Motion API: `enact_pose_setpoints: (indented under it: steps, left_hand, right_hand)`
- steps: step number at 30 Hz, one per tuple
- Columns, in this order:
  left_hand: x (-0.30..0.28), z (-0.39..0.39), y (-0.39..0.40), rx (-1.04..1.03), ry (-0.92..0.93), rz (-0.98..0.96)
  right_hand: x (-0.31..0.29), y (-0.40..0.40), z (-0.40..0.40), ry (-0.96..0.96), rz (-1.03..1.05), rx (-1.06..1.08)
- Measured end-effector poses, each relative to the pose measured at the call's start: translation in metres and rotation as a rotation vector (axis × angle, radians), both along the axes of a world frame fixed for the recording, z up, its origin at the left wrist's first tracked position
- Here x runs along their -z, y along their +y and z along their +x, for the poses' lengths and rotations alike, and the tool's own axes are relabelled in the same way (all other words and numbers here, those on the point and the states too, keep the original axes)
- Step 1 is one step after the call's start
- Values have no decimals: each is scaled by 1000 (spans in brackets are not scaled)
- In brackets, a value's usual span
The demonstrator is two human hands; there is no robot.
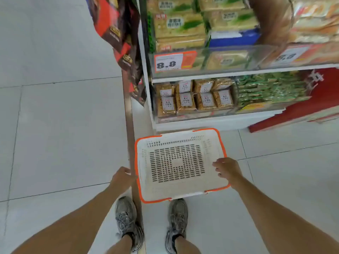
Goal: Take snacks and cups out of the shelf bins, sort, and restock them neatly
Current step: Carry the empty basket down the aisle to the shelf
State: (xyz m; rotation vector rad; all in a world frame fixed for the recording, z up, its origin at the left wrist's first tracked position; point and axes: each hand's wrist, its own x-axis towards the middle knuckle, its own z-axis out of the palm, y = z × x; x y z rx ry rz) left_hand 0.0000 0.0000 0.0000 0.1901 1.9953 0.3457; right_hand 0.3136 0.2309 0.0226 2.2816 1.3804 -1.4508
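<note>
1. The basket (180, 165) looks like white moulded plastic, matt, with slotted holes across its base and a smooth orange plastic rim.
2. The floor tiles (55, 116) are pale, smooth and faintly glossy, with thin dark grout lines.
3. The shelf front panel (211, 61) is clear glossy plastic, reflecting light.
4. The shelf frame (146, 92) appears to be white painted metal, smooth.
5. The snack packets (185, 102) are in shiny transparent film with white paper-like labels.
6. The price tag (174, 61) looks like orange and white printed paper.
7. The shoes (126, 220) are grey woven mesh cloth, matt, with laces.
</note>
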Motion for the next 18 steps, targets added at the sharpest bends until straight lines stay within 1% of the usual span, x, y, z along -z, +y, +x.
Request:
enact_pose_setpoints:
  steps: [2,3,5,7,9,10,12,14,16,18]
  left_hand:
    - [38,8,9,42,52,-22]
    - [60,11,12,31,84,-17]
    - [104,18,14,8,94,-9]
    - [155,19,6,-5,54,3]
    - [203,16,-3,18,30,-10]
    - [217,15,-4,22,51,-26]
    - [216,19,3,43,127,-27]
    - [220,19,3,64,180,-1]
    - [222,18,0,74,174,28]
    - [215,17,-4,71,161,30]
  right_hand:
    - [39,16,9,-115,70,-183]
    - [56,24,15,-151,115,-266]
    - [87,36,24,-170,211,-324]
    - [123,46,38,-177,307,-316]
    - [157,55,53,-198,325,-304]
    - [171,58,61,-212,311,-314]
    - [197,60,76,-221,277,-324]
    - [216,57,89,-205,262,-281]
    - [223,51,94,-181,261,-193]
    - [221,43,99,-178,256,-159]
